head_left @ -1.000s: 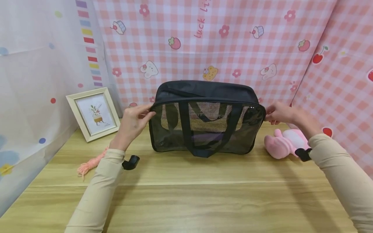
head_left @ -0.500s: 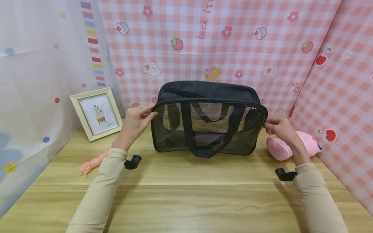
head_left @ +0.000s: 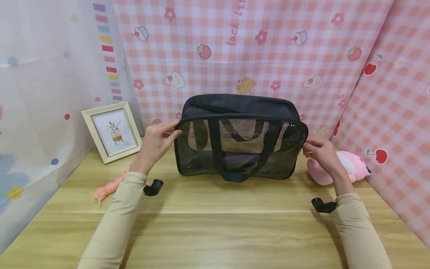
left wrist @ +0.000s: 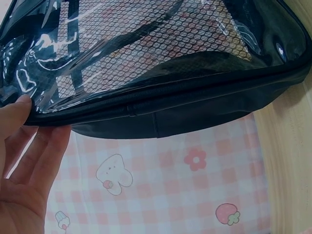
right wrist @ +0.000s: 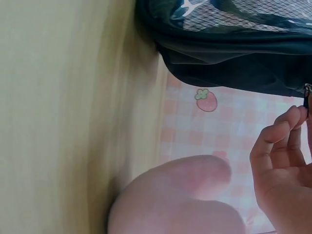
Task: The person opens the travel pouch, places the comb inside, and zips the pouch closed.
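A black handbag [head_left: 198,160] with clear panels and dark strap handles stands upright on the table. My left hand [head_left: 155,144] pinches its upper left corner, thumb in front and fingers behind, as the left wrist view shows with the hand [left wrist: 29,165] at the bag's edge [left wrist: 146,109]. At the bag's right side, my right hand [head_left: 322,155] pinches a small black zipper pull [right wrist: 306,100], which hangs from a metal slider at the edge of the right wrist view. Through the front panel, mesh and something purple [head_left: 240,160] show.
A pink and white plush toy [head_left: 356,166] lies right of the bag, partly behind my right hand. On the left stand a cream picture frame [head_left: 112,130] and a bundle of peach yarn [head_left: 109,189]. A pink checked cloth [head_left: 215,71] hangs behind.
My right forearm has swung left and the right hand sits a little lower at the bag's side, uncovering more of the plush toy. The left hand keeps its hold; the view shifted slightly.
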Demonstrator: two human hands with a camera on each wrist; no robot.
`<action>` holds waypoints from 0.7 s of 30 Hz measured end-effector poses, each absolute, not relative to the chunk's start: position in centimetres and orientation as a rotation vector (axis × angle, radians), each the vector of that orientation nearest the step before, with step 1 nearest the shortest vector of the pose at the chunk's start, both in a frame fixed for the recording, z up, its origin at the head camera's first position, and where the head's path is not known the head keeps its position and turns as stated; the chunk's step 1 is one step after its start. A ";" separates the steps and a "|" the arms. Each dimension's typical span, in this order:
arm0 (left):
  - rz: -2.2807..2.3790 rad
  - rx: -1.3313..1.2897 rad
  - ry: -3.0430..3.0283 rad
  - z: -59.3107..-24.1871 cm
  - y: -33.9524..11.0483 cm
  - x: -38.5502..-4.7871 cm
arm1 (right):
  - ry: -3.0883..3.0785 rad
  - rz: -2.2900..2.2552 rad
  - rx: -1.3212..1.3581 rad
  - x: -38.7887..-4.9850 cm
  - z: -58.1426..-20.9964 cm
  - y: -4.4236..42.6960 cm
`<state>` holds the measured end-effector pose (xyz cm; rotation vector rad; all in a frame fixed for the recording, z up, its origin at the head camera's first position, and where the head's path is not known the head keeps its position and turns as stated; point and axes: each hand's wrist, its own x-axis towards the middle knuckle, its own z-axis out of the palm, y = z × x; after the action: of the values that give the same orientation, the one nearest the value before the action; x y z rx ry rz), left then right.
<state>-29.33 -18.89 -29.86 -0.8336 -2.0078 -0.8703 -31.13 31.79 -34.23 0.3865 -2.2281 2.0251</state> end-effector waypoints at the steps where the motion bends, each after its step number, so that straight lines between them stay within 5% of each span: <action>1: -0.865 -0.841 -2.006 -29.9 -18.9 -29.4 | -2.257 1.986 0.372 -31.1 -34.3 31.9; 21: -0.783 -0.842 -2.049 -31.3 -21.8 -28.8 | -2.522 1.538 0.399 -32.8 -34.6 29.9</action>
<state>-28.77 -21.78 -31.29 -0.8420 -2.0493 -0.7827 -32.80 29.89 -34.59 0.3988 -2.5224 1.5375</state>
